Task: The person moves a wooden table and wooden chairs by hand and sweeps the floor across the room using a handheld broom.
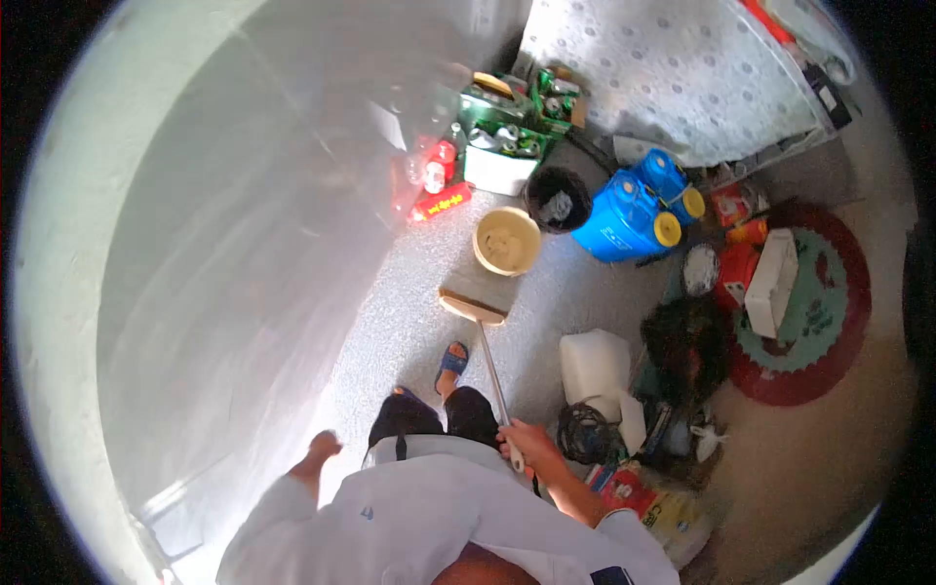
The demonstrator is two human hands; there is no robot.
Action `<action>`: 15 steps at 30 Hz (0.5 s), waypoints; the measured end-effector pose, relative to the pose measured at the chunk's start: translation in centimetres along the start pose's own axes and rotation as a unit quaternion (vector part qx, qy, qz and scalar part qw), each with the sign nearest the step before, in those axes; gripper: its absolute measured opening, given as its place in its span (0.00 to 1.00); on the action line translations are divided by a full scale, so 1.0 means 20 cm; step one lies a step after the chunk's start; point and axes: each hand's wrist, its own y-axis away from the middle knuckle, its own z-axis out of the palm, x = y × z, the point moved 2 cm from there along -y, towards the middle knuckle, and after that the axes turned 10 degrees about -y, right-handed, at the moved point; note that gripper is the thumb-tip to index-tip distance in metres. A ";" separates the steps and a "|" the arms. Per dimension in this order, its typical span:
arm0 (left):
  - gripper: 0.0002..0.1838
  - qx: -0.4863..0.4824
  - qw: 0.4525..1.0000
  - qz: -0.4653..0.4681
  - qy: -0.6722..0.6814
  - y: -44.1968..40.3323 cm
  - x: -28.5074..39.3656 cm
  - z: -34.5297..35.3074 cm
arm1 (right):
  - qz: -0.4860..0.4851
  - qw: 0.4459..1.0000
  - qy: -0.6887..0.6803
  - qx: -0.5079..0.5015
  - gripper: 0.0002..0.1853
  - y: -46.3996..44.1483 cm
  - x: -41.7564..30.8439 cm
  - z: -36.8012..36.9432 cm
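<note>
My right hand (526, 445) is wrapped round the handle of a broom (492, 369), close to its lower end in the picture. The handle runs up and away from me to a wide tan head (472, 307), which rests on the speckled floor beyond my sandalled foot (452, 363). Just past the broom head stands a cream bucket (506, 241) with some residue inside. My left hand (323, 447) hangs at my left side, away from the broom; its fingers are too small and blurred to make out.
Behind the bucket are a black bin (558, 200), blue jugs (624, 219), a box of cans (499, 168) and red bottles (442, 202). To the right lie a white container (595, 363), coiled cable (586, 432) and a round red-green mat (846, 292). A pale wall (244, 244) rises at left.
</note>
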 end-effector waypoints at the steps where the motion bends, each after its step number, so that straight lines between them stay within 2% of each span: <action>1: 0.15 -0.004 0.996 -0.039 0.079 0.07 -0.15 0.18 | 0.025 0.999 -0.013 0.031 0.08 0.02 -0.01 0.00; 2: 0.14 -0.020 0.999 -0.016 -0.026 0.15 -0.20 0.25 | 0.015 0.999 -0.007 0.029 0.08 0.02 -0.03 0.02; 3: 0.11 -0.081 0.996 -0.029 0.014 0.21 -0.26 0.32 | 0.047 0.999 -0.020 0.007 0.05 -0.01 -0.05 0.05; 4: 0.11 -0.076 0.997 -0.029 0.018 0.23 -0.24 0.39 | 0.081 0.996 -0.033 -0.015 0.05 -0.05 -0.06 0.08; 5: 0.07 0.067 0.950 -0.135 0.273 0.27 -0.23 0.46 | 0.121 0.985 -0.094 -0.082 0.07 -0.15 -0.02 0.08; 6: 0.03 0.205 0.809 -0.228 0.501 0.32 -0.23 0.51 | 0.159 0.964 -0.154 -0.150 0.09 -0.23 -0.02 0.10; 7: 0.02 0.227 0.719 -0.176 0.633 0.35 -0.16 0.52 | 0.170 0.962 -0.164 -0.139 0.10 -0.20 -0.05 0.17; 8: 0.05 0.240 0.593 -0.078 0.765 0.43 -0.05 0.46 | 0.178 0.961 -0.171 -0.126 0.11 -0.16 -0.11 0.27; 9: 0.07 0.213 0.593 -0.155 0.761 0.52 0.10 0.33 | 0.176 0.963 -0.161 -0.127 0.11 -0.16 -0.15 0.32; 11: 0.11 0.195 0.553 -0.123 0.801 0.43 0.29 0.43 | 0.143 0.962 -0.166 -0.161 0.11 -0.17 -0.21 0.42; 13: 0.12 0.222 0.560 -0.125 0.788 0.42 0.51 0.50 | 0.138 0.950 -0.192 -0.204 0.11 -0.24 -0.23 0.53; 14: 0.10 0.259 0.723 -0.143 0.625 0.54 0.59 0.40 | 0.132 0.934 -0.224 -0.243 0.11 -0.26 -0.24 0.58; 15: 0.10 0.282 0.758 -0.143 0.570 0.54 0.66 0.42 | 0.131 0.936 -0.217 -0.245 0.11 -0.28 -0.26 0.64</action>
